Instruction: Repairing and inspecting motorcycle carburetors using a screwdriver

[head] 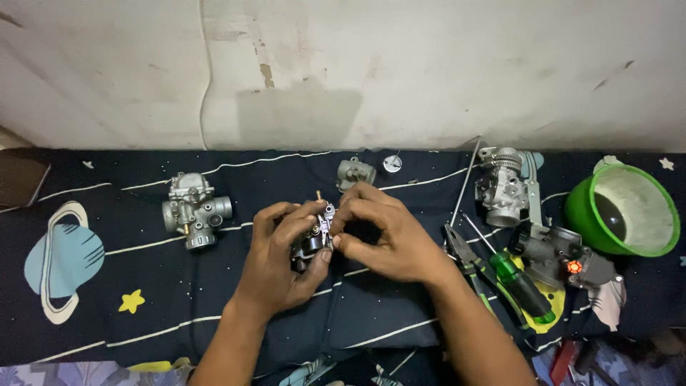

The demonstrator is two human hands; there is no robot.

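At the far left of the dark space-print sheet [107, 286], beside a printed ringed planet, a silver carburetor [194, 209] lies by itself, well apart from the hands. Toward the middle, the left hand [282, 261] has its grip closed around a small dark carburetor body [313, 239], held just above the sheet with a brass tip poking up. The right hand [386, 236] meets it from the other side, fingertips pinched together on the top of the same part. Behind the hands, near the wall, sit a small grey metal housing [355, 172] and a round silver cap [391, 164]. Right of the right wrist lie pliers [464, 261] and a green-handled screwdriver [520, 284], then two more metal assemblies [504, 187]. A green bowl [623, 209] stands at the far right.
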